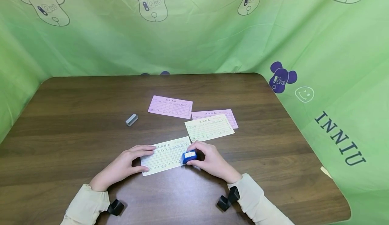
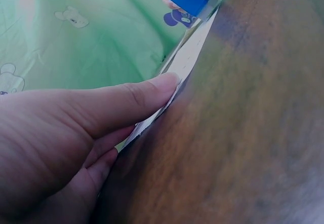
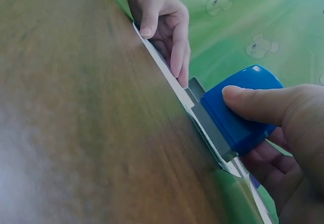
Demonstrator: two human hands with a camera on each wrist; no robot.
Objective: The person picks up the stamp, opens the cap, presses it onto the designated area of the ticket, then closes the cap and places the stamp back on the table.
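A pale printed slip (image 1: 165, 156) lies flat near the front of the table. My left hand (image 1: 129, 161) rests on its left end, thumb and fingers spread and pressing it down. In the left wrist view the thumb (image 2: 164, 84) lies on the paper. My right hand (image 1: 211, 159) grips a blue self-inking stamp (image 1: 189, 155) between thumb and fingers at the slip's right end. From the right wrist view, the stamp's blue body (image 3: 243, 110) stands on a clear greyish base (image 3: 215, 133) that meets the paper; its underside is hidden.
Behind the slip lies a pale green-printed slip (image 1: 209, 129), overlapping a pink slip (image 1: 232, 118). Another pink slip (image 1: 170, 107) is farther back. A small grey block (image 1: 131, 119) sits left of them on the brown table (image 1: 76, 117). Green cloth (image 1: 194, 43) hangs behind.
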